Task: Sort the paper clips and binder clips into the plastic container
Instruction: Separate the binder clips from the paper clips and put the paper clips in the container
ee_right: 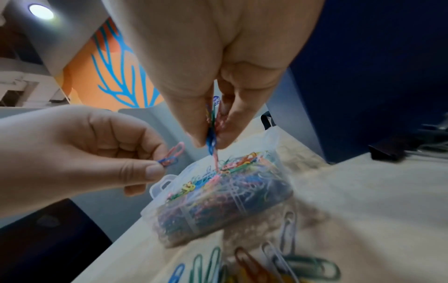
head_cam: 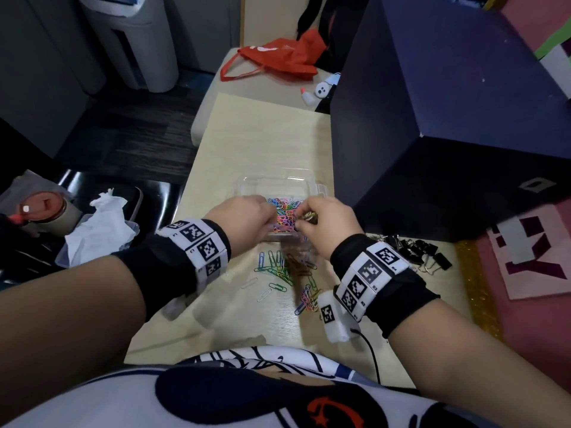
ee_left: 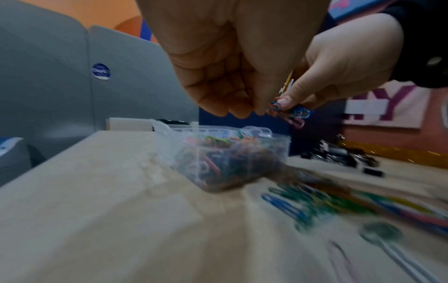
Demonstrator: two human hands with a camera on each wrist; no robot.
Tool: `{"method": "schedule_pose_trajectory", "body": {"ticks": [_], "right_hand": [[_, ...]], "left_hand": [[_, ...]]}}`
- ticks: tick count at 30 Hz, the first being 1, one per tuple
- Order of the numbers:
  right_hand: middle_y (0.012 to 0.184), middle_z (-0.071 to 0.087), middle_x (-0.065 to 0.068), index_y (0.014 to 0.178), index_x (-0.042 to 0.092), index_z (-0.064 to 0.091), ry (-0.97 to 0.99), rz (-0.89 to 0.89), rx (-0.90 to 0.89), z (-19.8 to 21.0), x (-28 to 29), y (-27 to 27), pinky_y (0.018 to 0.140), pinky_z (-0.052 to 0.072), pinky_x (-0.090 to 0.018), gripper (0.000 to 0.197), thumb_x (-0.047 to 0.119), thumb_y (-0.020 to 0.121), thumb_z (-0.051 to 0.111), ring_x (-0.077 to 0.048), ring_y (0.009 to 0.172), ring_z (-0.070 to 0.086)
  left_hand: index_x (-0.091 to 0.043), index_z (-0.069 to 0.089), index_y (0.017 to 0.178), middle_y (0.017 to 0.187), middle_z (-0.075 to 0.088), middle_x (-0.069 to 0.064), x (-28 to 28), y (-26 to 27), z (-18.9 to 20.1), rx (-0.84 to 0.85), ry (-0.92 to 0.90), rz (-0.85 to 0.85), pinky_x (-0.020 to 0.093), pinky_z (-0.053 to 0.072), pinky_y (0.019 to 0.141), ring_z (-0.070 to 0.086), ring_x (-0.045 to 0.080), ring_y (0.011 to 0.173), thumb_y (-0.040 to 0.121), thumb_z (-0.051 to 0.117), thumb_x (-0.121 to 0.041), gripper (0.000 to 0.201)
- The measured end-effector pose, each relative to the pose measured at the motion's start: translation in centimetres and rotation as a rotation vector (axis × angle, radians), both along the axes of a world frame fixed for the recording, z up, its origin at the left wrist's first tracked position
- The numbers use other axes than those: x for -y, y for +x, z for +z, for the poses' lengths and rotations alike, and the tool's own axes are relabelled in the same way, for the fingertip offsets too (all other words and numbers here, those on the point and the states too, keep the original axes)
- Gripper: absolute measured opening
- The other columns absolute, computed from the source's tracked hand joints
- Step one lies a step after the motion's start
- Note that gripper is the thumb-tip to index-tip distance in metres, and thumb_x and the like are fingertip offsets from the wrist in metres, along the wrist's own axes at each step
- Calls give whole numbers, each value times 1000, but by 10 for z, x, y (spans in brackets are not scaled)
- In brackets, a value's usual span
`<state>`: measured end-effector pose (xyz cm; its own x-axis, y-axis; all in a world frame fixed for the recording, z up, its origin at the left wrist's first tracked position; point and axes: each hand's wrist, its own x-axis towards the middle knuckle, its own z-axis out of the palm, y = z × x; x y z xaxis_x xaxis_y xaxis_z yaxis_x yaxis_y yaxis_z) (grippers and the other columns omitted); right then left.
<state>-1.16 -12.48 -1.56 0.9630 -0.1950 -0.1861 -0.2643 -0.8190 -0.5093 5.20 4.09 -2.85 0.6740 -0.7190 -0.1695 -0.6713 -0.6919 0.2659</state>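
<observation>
Paper clips in many colours, small wire loops coated in plastic, fill the clear plastic container [head_cam: 279, 183], a lidded rectangular box that stands open on the pale wooden table [head_cam: 262, 134] just ahead of us. Our left hand [head_cam: 244, 217] hovers over the near left edge of the box; its thumb and forefinger pinch a small cluster of pink and blue clips [ee_right: 171, 157], while the other fingers curl into the palm. Our right hand [head_cam: 327, 223] hangs beside it over the near right part of the box, thumb and fingertips [ee_right: 194, 132] pressed together on a bunch of coloured clips [ee_right: 211, 134]. A pink clip dangles from that bunch down toward the heap inside the box, though we cannot tell whether it touches the heap. The two hands are close together but not touching.

Between the box and our body, loose paper clips [head_cam: 284, 273] in green, blue, white, pink and yellow lie scattered on the table. To the right of them, near the table's edge, sits a pile of black metal binder clips [head_cam: 417, 251] with silver wire handles, apart from the box.

Both wrists wear black bands with white squares of printed code. A large dark blue box [head_cam: 448, 118] stands on the right, just beside the container. Farther off a red cloth bag [head_cam: 278, 60] rests on a beige surface, and crumpled white tissue [head_cam: 99, 230] sits low at the left.
</observation>
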Motion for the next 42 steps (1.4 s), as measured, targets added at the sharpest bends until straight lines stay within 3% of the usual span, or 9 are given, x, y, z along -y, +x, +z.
{"method": "schedule_pose_trajectory", "body": {"ticks": [6, 9, 12, 16, 22, 27, 32, 36, 42], "right_hand": [[128, 50, -4, 124, 24, 54, -102, -11, -138, 5, 9, 4, 93, 44, -31, 34, 29, 90, 60, -23, 106, 55], [122, 52, -8, 118, 18, 57, -183, -55, -324, -3, 21, -6, 85, 42, -28, 26, 21, 92, 55, -24, 98, 54], [134, 45, -13, 132, 11, 48, -259, -81, -531, -18, 28, -21, 96, 43, -35, 38, 14, 94, 45, -30, 118, 52], [136, 34, -8, 135, 14, 41, -233, -36, -514, -29, 21, -43, 103, 41, -40, 54, -2, 84, 41, -28, 126, 41], [129, 42, -7, 127, 18, 48, -168, 91, -497, -32, 4, -60, 98, 45, -37, 38, 14, 90, 52, -27, 114, 52], [125, 39, -12, 127, 11, 30, -312, 146, -671, -28, 6, -77, 93, 49, -38, 58, 15, 81, 65, -29, 114, 51], [123, 45, -9, 125, 15, 39, -132, 77, -487, -45, -5, -76, 92, 48, -35, 51, 14, 82, 67, -26, 108, 55], [129, 44, -8, 129, 18, 41, -112, 78, -347, -47, -6, -64, 96, 46, -36, 50, 13, 84, 64, -26, 112, 55], [143, 23, -2, 143, 31, 25, -162, 270, -324, -48, -7, -65, 105, 40, -40, 97, 49, 65, 80, -24, 129, 35]], "left_hand": [[-21, 55, 127, 116, 59, 6, 1, 13, -1, -3, -11, 135, 36, 48, 89, 59, 27, 105, 92, 55, -28, 36], [-22, 57, 121, 117, 58, 3, 1, 0, -6, -24, 48, 47, 36, 50, 88, 59, 26, 105, 92, 50, -25, 30], [-22, 54, 122, 117, 55, 3, 2, -16, -14, -47, 153, -84, 37, 51, 85, 58, 25, 106, 92, 49, -25, 31], [-23, 30, 145, 137, 40, 1, 2, -31, -33, -68, 289, -225, 38, 44, 99, 46, 25, 122, 85, 63, -34, 69], [-19, 49, 126, 121, 46, 5, 3, -37, -44, -55, 293, -213, 41, 47, 95, 50, 27, 112, 86, 59, -24, 42], [-19, 49, 124, 125, 47, 4, -1, -36, -40, -90, 312, -108, 35, 50, 90, 53, 24, 112, 80, 64, -22, 47], [-13, 53, 111, 110, 57, 9, 1, -41, -42, -127, 322, -40, 35, 50, 81, 58, 27, 100, 85, 55, -11, 26], [-17, 51, 124, 113, 58, 8, 2, -50, -45, -148, 257, -26, 37, 49, 89, 57, 28, 107, 87, 53, -11, 38], [-23, 37, 138, 123, 47, 4, -5, -42, -40, -155, 324, -114, 37, 49, 89, 54, 25, 112, 80, 67, -16, 65]]}}
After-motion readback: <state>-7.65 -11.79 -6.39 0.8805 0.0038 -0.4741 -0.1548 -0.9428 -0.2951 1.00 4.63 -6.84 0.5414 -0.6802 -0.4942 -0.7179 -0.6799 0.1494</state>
